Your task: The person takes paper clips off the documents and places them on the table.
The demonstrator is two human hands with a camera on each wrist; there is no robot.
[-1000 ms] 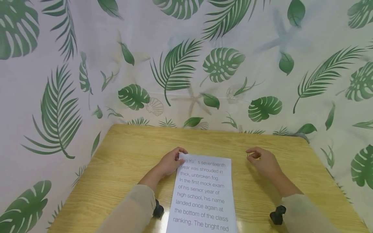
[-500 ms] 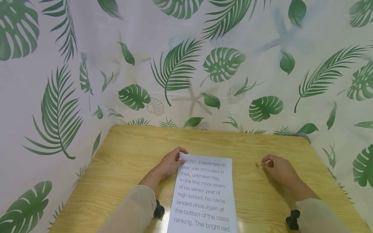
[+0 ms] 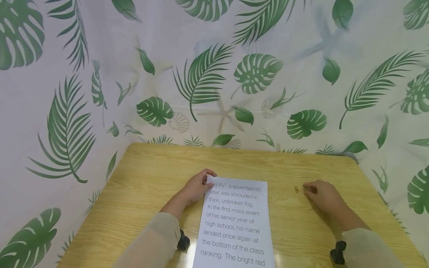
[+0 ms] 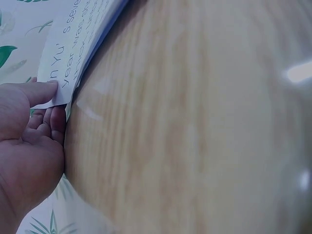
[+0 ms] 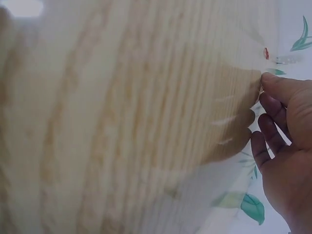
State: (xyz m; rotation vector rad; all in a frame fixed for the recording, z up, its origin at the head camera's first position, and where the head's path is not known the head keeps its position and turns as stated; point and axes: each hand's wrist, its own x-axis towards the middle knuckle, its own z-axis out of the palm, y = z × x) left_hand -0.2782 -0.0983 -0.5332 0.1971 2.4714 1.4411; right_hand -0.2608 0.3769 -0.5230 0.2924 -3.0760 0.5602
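Note:
In the head view my left hand [image 3: 197,188] pinches the top left corner of a white printed paper [image 3: 234,223] with large black text. The left wrist view shows the thumb of my left hand [image 4: 29,122] on top of the paper [image 4: 63,63] and the fingers curled beneath the corner. A small reddish paper clip [image 3: 296,189] lies on the table right of the paper. Just right of the clip is my right hand [image 3: 323,195], its fingertips low at the wood and loosely bent. From the right wrist, that hand [image 5: 287,126] appears beyond the table edge line, near the red clip [image 5: 266,53].
The yellow wood-grain table [image 3: 161,160] reflects light. Behind it and at the left hangs a white curtain [image 3: 201,126] with green leaf prints. A black wrist camera [image 3: 182,241] sits on the left sleeve, another black device [image 3: 337,252] on the right.
My right hand has moved right and slightly toward me, and the paper clip now lies on the table at its left. The left hand keeps its hold on the paper.

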